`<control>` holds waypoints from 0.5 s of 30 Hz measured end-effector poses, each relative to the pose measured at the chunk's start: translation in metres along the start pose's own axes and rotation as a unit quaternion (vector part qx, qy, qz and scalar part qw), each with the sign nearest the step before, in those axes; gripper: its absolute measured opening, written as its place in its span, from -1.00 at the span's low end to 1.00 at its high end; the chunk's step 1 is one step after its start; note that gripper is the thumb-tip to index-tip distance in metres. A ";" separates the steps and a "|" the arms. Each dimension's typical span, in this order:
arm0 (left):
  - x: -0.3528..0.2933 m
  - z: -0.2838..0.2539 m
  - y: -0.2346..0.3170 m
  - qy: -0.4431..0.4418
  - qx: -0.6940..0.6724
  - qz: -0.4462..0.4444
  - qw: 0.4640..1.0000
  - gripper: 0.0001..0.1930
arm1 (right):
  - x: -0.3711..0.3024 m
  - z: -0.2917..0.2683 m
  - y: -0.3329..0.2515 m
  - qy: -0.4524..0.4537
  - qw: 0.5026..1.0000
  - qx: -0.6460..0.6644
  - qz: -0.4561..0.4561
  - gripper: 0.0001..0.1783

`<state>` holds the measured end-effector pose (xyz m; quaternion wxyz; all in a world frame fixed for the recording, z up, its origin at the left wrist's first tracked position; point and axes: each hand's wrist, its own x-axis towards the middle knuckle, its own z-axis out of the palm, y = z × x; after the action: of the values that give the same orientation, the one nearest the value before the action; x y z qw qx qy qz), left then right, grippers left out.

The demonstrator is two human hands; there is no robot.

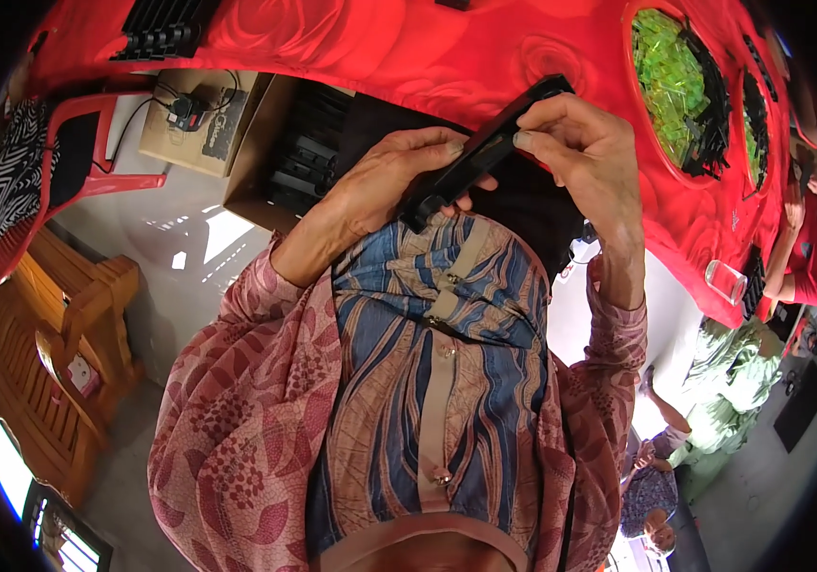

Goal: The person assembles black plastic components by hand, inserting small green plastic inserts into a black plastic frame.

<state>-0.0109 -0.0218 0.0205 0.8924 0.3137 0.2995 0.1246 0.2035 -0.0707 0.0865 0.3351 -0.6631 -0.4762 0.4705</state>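
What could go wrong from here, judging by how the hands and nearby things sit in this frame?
1. The long black part is held up off the red tablecloth in the left hand and right hand; if the grip slipped, it might drop.
2. The green pieces sit heaped to the right of the right hand, so a wide sweep could scatter some.
3. The clear cup stands near the cloth's edge and might be knocked off.

Behind the black bar [490, 151], the fingers of the left hand [380, 181] are mostly hidden. The view cuts off the far edge of the worktop [370, 48] and black strips [165, 33] near its left edge. Green pieces [668, 91] near its right edge are too small to identify.
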 end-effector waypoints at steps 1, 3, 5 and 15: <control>0.001 -0.001 -0.001 -0.002 0.001 -0.002 1.000 -0.60 | -0.001 0.003 -0.001 0.016 1.000 0.005 -0.007 -0.89; 0.003 -0.005 -0.005 -0.004 -0.006 -0.001 1.000 -0.60 | 0.000 0.005 -0.001 0.030 0.999 0.011 -0.013 -0.88; 0.004 -0.006 -0.006 -0.005 -0.012 -0.001 1.000 -0.61 | 0.001 0.004 0.000 0.022 1.000 0.004 -0.011 -0.88; 0.009 -0.011 -0.009 -0.022 -0.016 0.008 1.000 -0.64 | 0.001 0.009 0.005 0.020 0.999 0.027 -0.033 -0.87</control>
<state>-0.0098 -0.0195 0.0038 0.9027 0.3043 0.2752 0.1295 0.1968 -0.0712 0.0787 0.3778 -0.6470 -0.4777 0.4587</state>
